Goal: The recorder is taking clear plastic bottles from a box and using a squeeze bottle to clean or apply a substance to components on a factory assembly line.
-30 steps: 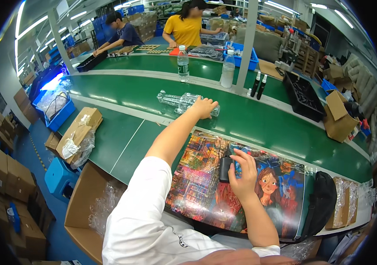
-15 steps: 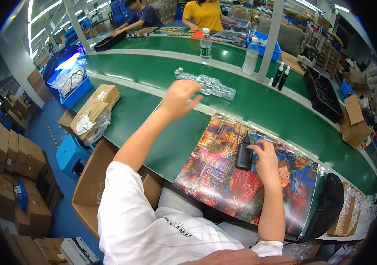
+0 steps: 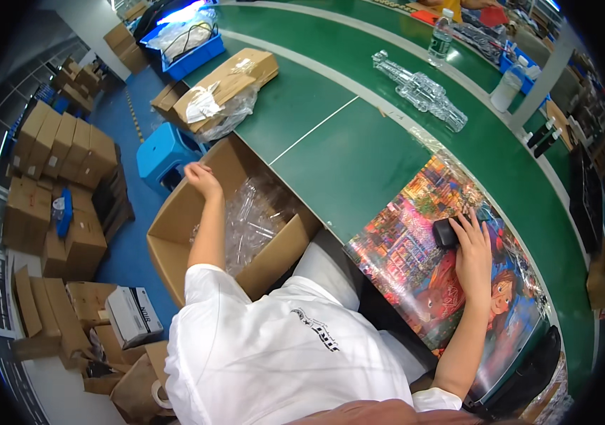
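A black bottle (image 3: 445,234) is on the colourful printed sheet (image 3: 416,283), its base end showing at the left. My right hand (image 3: 472,248) is closed over the rest of it, hiding its nozzle. To the left, my left hand (image 3: 204,179) has its fingers curled at the rim of an open cardboard box (image 3: 169,212). Clear plastic bags or wrapping (image 3: 249,223) fill part of that box. Away from both hands, a clear, ribbed plastic piece (image 3: 419,92) lies on the green belt.
A blue stool (image 3: 164,157) stands behind the box. A torn carton (image 3: 228,92) rests on the table's left end by a blue bin (image 3: 203,53). Two bottles (image 3: 441,35) stand beyond the belt, a black bag (image 3: 529,372) at right. Stacked cartons (image 3: 61,149) line the left.
My view has swung left and down. My left hand has moved from near the clear plastic piece to the cardboard box. My right hand now covers the bottle, which has tipped from upright.
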`<state>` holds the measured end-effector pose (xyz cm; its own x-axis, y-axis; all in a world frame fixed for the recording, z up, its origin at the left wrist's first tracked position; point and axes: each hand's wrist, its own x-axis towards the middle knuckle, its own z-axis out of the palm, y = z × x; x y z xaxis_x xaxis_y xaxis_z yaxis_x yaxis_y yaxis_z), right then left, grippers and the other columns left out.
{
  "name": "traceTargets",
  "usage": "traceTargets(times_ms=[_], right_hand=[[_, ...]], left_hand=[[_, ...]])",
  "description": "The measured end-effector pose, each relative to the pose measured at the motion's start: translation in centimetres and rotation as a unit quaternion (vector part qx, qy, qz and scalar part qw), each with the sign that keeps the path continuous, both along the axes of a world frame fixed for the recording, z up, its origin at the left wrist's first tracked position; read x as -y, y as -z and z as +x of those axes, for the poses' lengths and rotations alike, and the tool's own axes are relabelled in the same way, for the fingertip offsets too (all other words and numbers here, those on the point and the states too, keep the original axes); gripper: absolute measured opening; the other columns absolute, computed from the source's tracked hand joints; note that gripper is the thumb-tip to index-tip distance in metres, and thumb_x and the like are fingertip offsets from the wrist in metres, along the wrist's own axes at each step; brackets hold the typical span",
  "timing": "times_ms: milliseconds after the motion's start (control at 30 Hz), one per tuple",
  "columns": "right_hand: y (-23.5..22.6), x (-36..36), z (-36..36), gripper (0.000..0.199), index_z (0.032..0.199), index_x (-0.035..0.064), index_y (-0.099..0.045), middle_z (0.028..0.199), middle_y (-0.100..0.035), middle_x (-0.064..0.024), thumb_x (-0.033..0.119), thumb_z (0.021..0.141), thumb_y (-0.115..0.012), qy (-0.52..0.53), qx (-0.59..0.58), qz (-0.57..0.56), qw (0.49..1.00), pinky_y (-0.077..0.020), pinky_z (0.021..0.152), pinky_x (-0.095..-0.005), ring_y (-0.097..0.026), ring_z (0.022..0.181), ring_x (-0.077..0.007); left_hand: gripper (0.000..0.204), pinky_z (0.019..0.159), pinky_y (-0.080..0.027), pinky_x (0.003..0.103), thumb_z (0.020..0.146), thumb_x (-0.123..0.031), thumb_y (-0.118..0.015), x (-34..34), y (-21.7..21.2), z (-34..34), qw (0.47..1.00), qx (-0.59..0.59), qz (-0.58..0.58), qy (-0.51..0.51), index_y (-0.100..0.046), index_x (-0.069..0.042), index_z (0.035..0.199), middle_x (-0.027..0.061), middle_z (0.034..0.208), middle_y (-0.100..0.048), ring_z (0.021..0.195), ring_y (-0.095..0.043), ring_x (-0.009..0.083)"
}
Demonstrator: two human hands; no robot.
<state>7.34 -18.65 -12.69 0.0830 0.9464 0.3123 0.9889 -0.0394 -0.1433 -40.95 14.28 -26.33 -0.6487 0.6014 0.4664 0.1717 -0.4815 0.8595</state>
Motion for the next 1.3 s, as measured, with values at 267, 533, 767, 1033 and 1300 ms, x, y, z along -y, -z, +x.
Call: traceTargets(times_ms=[267,533,767,1033,1300], right_hand=[[0.8,-1.5,-1.5,0.046,0.11,0.0112,-0.058,0.114,-0.055,-0.0062,-0.009,0.071,-0.049,0.04,0.071,0.038,0.996,-0.0249,0.107,-0.0491,-0.042,0.123,-0.0256],[0.0,-1.6,-1.0,0.034,0.095,0.0151,-0.064,0.108,-0.059,-0.0031,-0.004,0.068,-0.054,0.066,0.091,0.103,0.988,-0.0245,0.105,-0.0516,-0.048,0.116,-0.0237],[1.6,-0.8,0.0,0.037,0.099,0.0221,-0.064,0.11,-0.06,0.0002,0.005,0.066,-0.061,0.042,0.099,0.207,0.973,-0.0222,0.104,-0.0537,-0.053,0.112,-0.0219],[0.1,-0.3,-1.0,0.046,0.11,0.0205,-0.058,0.117,-0.056,-0.0009,0.009,0.066,-0.066,-0.008,0.08,0.312,0.947,-0.0262,0.104,-0.054,-0.052,0.114,-0.0195],[1.4,0.5,0.3,0.05,0.111,0.0191,-0.056,0.117,-0.056,-0.0018,0.008,0.063,-0.068,-0.01,0.052,0.328,0.943,-0.0259,0.104,-0.0549,-0.052,0.112,-0.02]], left_hand=[[0.032,0.078,-0.048,0.046,0.08,-0.026,-0.056,2.2,20.1,-2.4,0.69,-0.466,-0.518,0.195,-0.064,0.001,0.095,0.0236,0.098,-0.062,0.092,-0.06,0.0403],[0.038,0.09,-0.045,0.043,0.08,-0.024,-0.058,0.5,23.1,6.2,0.531,-0.646,-0.404,0.372,-0.056,-0.003,0.11,0.0202,0.116,-0.056,0.105,-0.056,0.0339],[0.043,0.073,-0.038,0.038,0.086,-0.027,-0.053,11.0,5.5,28.8,0.632,-0.508,-0.104,0.576,-0.038,-0.005,0.119,0.01,0.108,-0.043,0.089,-0.046,0.0227],[0.024,0.039,-0.025,0.026,0.093,-0.033,-0.04,2.9,-25.4,13.6,0.506,-0.503,-0.096,0.694,-0.044,-0.01,0.088,-0.0013,0.063,-0.035,0.046,-0.035,0.0088],[0.023,0.039,-0.024,0.026,0.093,-0.033,-0.04,-3.7,-29.1,23.4,0.434,-0.481,-0.032,0.761,-0.043,-0.011,0.089,-0.0006,0.062,-0.034,0.046,-0.034,0.0088]])
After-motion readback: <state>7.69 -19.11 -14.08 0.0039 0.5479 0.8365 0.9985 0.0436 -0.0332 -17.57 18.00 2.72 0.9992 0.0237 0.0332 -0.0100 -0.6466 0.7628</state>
